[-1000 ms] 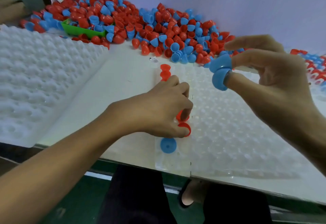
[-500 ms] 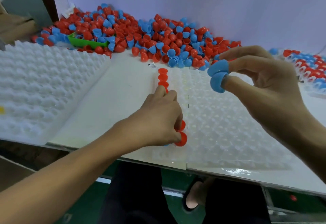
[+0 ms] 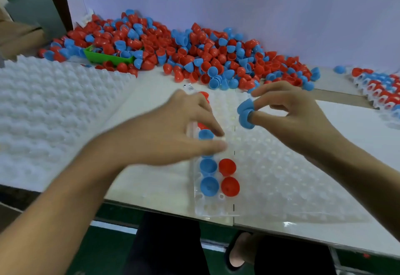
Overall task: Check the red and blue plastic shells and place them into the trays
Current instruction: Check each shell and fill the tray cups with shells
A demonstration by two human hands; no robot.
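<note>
Over the clear tray [image 3: 281,177], the left hand [image 3: 164,136] hovers with fingers spread, holding nothing, just above the seated shells [image 3: 218,177]. The right hand [image 3: 290,114] carries two blue shells [image 3: 245,114] capped on fingertips, probably ready for the tray's next pockets.

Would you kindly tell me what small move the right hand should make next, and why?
Probably lower the right hand and seat one of its blue shells in a free tray pocket: two sit capped on its fingertips, and the left hand hovers open over the filled columns.
</note>
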